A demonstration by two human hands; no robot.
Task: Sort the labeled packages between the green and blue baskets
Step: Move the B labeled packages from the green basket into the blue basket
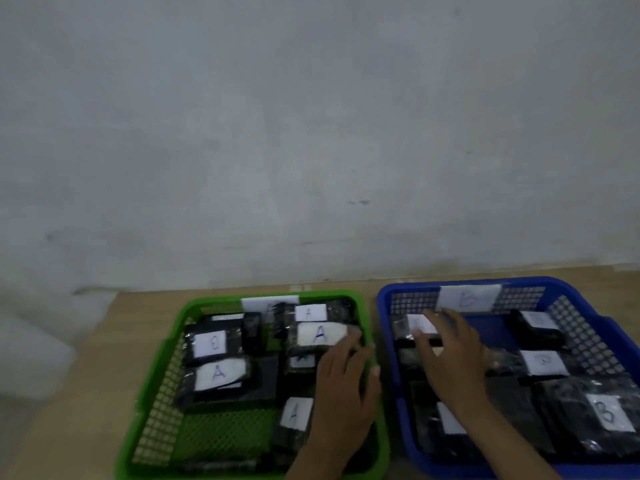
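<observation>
The green basket (157, 372), tagged A on its back wall, holds several black packages with white labels. Most read A, such as the A package (320, 336), and one at the back left looks like a B package (213, 342). My left hand (346, 386) lies palm down in this basket, its fingertips touching the right edge of the A package and the thumb out over the rim. The blue basket (388, 296), tagged B, holds several B packages (607, 412). My right hand (450, 358) reaches into its back left corner, thumb and fingers around a blurred labeled package (405, 327).
Both baskets stand side by side on a light wooden table (86, 393) against a grey wall (311, 133). A mesh patch of the green basket's floor (221, 434) at the front left is bare. A pale blurred shape lies at the far left.
</observation>
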